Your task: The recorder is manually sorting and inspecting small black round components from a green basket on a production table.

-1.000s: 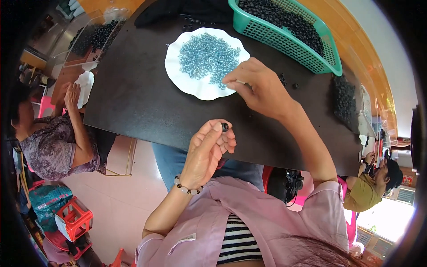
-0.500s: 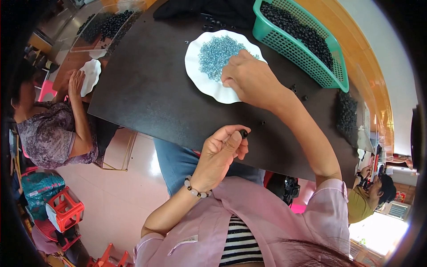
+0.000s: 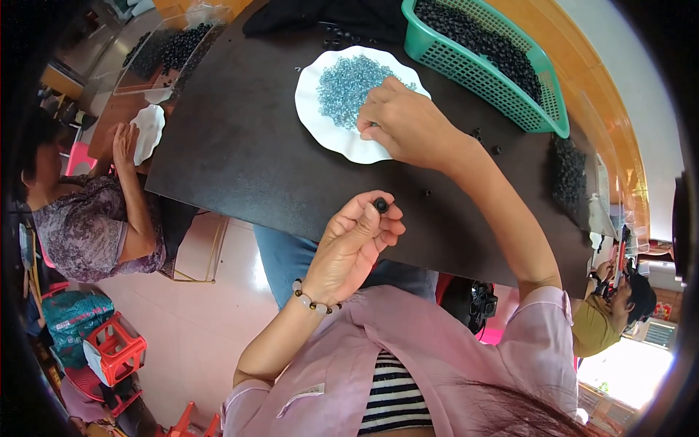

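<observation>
Between thumb and fingers my left hand (image 3: 353, 237) grips a small black round part (image 3: 381, 205), its end with a dark hole turned upward. It is held just over the table's near edge. My right hand (image 3: 400, 122) is over the right side of a white scalloped plate (image 3: 313, 120), its fingers pinched together at the edge of a heap of small clear bluish ring-like pieces (image 3: 353, 87). Whatever is between those fingertips is hidden. On the dark table (image 3: 233, 131), a single small black part (image 3: 428, 193) lies between my two hands.
A green plastic basket (image 3: 473, 62) full of black parts stands at the back right. Beside it lies a clear bag (image 3: 568, 175) of black pieces. Black cloth (image 3: 320, 18) covers the far edge. Left, another person (image 3: 102, 211) works at a plate; a red stool (image 3: 120, 348) stands behind.
My left hand has moved slightly left and up, with the black part's hole now turned more upward. My right hand stays at the plate, fingers still pinched. The view has shifted a little.
</observation>
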Demonstrator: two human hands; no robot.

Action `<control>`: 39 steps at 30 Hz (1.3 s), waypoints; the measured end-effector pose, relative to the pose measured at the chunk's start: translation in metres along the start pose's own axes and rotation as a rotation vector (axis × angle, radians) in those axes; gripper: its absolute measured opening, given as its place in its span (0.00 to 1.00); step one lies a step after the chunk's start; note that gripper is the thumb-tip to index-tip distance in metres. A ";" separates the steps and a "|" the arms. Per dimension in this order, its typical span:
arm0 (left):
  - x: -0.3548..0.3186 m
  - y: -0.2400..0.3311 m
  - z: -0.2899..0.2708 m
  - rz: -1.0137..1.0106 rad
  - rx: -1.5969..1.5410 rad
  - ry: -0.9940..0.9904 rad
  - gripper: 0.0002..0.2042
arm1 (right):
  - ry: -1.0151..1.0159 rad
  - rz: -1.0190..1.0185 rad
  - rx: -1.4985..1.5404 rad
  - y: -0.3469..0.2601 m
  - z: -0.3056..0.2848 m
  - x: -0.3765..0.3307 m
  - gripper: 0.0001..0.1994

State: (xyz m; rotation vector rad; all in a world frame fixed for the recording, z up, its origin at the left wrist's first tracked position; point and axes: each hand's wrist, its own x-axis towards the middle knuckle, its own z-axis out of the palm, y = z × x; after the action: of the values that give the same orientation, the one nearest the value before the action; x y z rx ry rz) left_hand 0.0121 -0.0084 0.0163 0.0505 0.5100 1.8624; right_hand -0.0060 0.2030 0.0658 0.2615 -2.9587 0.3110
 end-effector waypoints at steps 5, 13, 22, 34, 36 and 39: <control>0.001 -0.001 0.003 0.057 0.050 -0.012 0.12 | 0.066 0.007 0.010 0.002 -0.001 -0.001 0.03; 0.004 -0.007 0.001 0.051 0.083 -0.022 0.14 | 0.279 0.270 1.012 0.012 -0.003 -0.015 0.08; 0.004 -0.006 0.013 0.030 0.037 0.053 0.12 | 0.267 0.388 1.513 -0.027 -0.023 -0.057 0.12; -0.014 -0.018 0.030 0.013 0.071 0.014 0.08 | 0.244 0.435 1.679 -0.074 -0.019 -0.114 0.06; -0.019 -0.020 0.030 0.015 0.092 0.040 0.08 | 0.252 0.423 1.586 -0.078 -0.018 -0.119 0.06; -0.024 -0.026 0.032 0.027 0.139 0.080 0.07 | 0.244 0.405 1.600 -0.082 -0.017 -0.127 0.05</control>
State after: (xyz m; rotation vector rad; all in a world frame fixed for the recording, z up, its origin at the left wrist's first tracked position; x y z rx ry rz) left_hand 0.0526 -0.0133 0.0414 0.0764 0.6967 1.8583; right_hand 0.1358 0.1475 0.0762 -0.2253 -1.7882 2.3792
